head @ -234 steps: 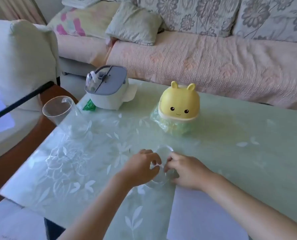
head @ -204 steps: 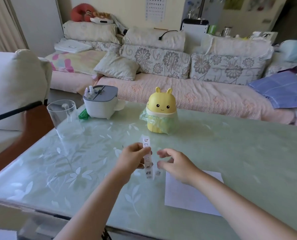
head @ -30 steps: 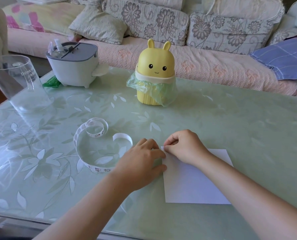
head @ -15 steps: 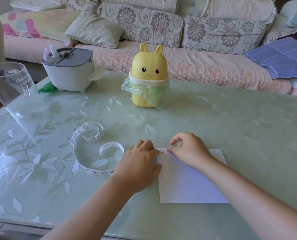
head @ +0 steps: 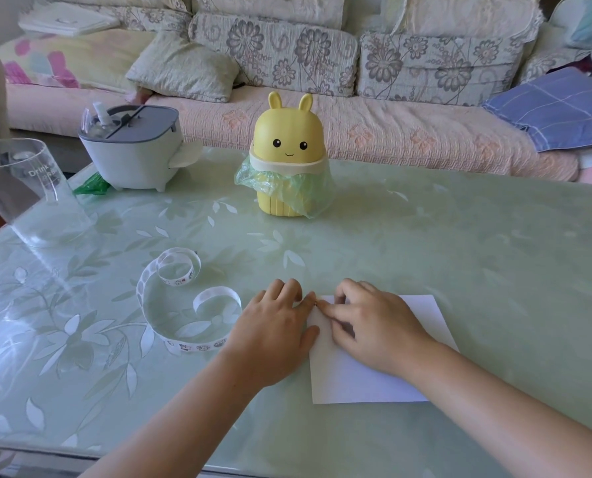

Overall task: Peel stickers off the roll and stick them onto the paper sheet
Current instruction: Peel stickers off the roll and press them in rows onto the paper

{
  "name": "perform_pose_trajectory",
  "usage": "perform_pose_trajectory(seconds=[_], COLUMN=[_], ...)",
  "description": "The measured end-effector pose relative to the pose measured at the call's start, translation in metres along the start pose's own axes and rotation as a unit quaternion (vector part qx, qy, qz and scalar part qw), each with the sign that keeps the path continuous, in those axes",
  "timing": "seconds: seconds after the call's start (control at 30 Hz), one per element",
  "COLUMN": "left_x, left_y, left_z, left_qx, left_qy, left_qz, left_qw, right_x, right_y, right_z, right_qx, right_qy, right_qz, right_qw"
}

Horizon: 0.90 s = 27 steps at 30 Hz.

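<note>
At the paper sheet's (head: pixel 373 384) far-left corner: your left hand (head: pixel 273 332) flat, empty; your right hand (head: pixel 377 326) pressing down a sticker (head: pixel 317 304), gripping nothing.

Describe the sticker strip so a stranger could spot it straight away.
On the pale green table, look left of the white paper sheet, beside the left hand. The sticker strip is a white ribbon standing on edge in a loose curl, coiled at both ends. Unlike the flat sheet, it carries tiny cartoon pictures.
</note>
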<state>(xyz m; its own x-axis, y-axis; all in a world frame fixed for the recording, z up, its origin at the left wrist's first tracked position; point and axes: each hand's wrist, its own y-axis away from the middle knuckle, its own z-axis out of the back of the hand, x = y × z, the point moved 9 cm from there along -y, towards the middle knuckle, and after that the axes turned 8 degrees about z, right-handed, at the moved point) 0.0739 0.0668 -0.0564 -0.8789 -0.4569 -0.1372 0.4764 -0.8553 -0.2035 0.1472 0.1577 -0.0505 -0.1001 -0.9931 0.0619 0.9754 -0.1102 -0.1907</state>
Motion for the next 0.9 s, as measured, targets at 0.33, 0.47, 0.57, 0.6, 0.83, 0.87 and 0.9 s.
perform_pose_trajectory(seconds=[0.33, 0.47, 0.57, 0.6, 0.83, 0.87, 0.9], left_x=[-0.002, -0.005, -0.005, -0.005, -0.003, -0.003, -0.001], left_y=[0.004, 0.005, 0.003, 0.004, 0.008, 0.008, 0.008], left_z=[0.006, 0.006, 0.008, 0.01, 0.011, 0.014, 0.02], left_qx=[0.003, -0.014, -0.021, -0.023, 0.003, -0.004, -0.017], left_qy=[0.031, 0.008, 0.004, 0.015, 0.066, 0.071, 0.078], left_qz=[-0.011, -0.017, -0.015, -0.014, -0.006, -0.01, -0.012], left_qw=[0.999, 1.0, 1.0, 1.0, 0.998, 0.997, 0.997], right_x=[0.002, 0.003, 0.001, 0.001, 0.005, 0.007, 0.01], right_y=[0.0, 0.001, 0.001, 0.002, -0.003, -0.004, -0.007], right_z=[0.001, 0.001, -0.001, -0.002, 0.007, 0.01, 0.013], right_qx=[0.0, -0.011, -0.014, -0.015, -0.015, -0.019, -0.018], right_qy=[-0.007, -0.006, -0.001, 0.0, 0.019, 0.026, 0.035], right_qz=[-0.013, -0.01, -0.006, -0.006, 0.0, 0.002, 0.003], right_qw=[1.0, 1.0, 1.0, 1.0, 1.0, 0.999, 0.999])
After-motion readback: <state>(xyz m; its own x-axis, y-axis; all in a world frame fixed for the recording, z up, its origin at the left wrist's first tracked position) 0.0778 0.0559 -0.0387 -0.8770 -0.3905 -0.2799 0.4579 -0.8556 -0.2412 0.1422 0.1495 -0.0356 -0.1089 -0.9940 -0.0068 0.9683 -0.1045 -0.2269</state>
